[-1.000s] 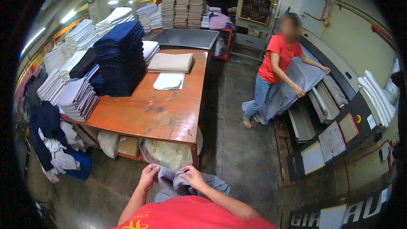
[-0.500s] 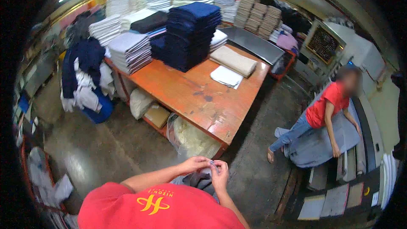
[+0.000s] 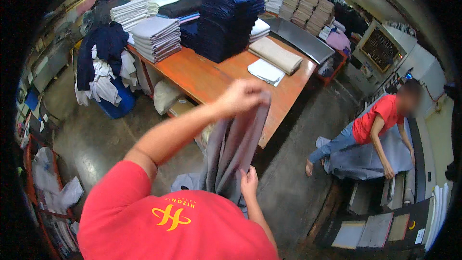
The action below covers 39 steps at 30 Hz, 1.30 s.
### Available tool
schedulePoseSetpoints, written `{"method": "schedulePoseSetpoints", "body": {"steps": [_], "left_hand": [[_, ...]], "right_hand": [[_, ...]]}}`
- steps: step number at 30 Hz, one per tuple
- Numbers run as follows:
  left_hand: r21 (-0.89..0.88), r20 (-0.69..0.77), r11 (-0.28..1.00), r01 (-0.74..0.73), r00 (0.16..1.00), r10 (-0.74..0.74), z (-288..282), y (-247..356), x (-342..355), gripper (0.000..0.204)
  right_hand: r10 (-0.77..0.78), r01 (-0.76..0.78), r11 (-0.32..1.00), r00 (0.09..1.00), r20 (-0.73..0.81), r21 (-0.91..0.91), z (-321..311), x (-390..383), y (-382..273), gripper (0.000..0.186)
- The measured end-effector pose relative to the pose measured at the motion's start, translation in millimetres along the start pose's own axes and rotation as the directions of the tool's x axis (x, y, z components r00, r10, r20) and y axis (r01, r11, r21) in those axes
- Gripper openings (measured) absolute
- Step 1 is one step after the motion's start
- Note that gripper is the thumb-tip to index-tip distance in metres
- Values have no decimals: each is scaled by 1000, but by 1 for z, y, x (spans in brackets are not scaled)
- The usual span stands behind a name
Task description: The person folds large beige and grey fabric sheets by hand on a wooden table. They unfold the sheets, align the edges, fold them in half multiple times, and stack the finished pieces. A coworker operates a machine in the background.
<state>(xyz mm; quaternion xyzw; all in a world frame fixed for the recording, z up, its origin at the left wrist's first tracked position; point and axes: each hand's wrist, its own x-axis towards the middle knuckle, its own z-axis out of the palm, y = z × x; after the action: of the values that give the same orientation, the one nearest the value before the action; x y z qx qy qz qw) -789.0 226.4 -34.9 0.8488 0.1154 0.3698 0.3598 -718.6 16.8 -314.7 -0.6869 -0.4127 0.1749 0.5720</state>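
A long grey cloth [image 3: 231, 147] hangs in loose folds in front of my red shirt. My left hand [image 3: 246, 97], raised level with the tabletop and slightly blurred, is closed on the cloth's upper end. Lower down, my right hand [image 3: 249, 181] pinches the right edge of the same cloth, thumb upward. The cloth's lower part bunches against my body, partly hidden by my shirt.
Ahead stands an orange worktable [image 3: 226, 74] with a tall navy cloth stack [image 3: 228, 26], white stacks [image 3: 156, 38] and a beige folded cloth [image 3: 275, 55]. A blue bin [image 3: 115, 98] overflows with linens. At right, a co-worker [image 3: 380, 120] spreads grey fabric [image 3: 380, 159] at a machine.
My left hand has risen up and away from my right, drawing the grey cloth out lengthwise. Before, both hands were together near my chest. The co-worker leans further over the machine.
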Motion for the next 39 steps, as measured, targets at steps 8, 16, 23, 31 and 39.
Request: {"method": "schedulePoseSetpoints", "body": {"steps": [8,16,23,31,39], "left_hand": [[24,-156,996,-90,983,93,-64,69,142,31],[155,-251,988,17,968,22,-170,94,189,33],[331,-424,944,-1,893,150,-283,111,169,25],[780,-464,472,412,886,-6,-457,24,85,55],[455,-655,662,595,728,-204,-580,-146,-209,33]], "right_hand": [[61,-53,992,996,69,-117,23,-8,64,27],[185,-176,981,977,105,-84,-18,0,86,27],[-398,263,787,908,-133,-558,-95,35,7,15],[203,-407,794,878,433,452,-11,55,-3,20],[366,-596,257,789,494,761,-14,200,-110,24]]}}
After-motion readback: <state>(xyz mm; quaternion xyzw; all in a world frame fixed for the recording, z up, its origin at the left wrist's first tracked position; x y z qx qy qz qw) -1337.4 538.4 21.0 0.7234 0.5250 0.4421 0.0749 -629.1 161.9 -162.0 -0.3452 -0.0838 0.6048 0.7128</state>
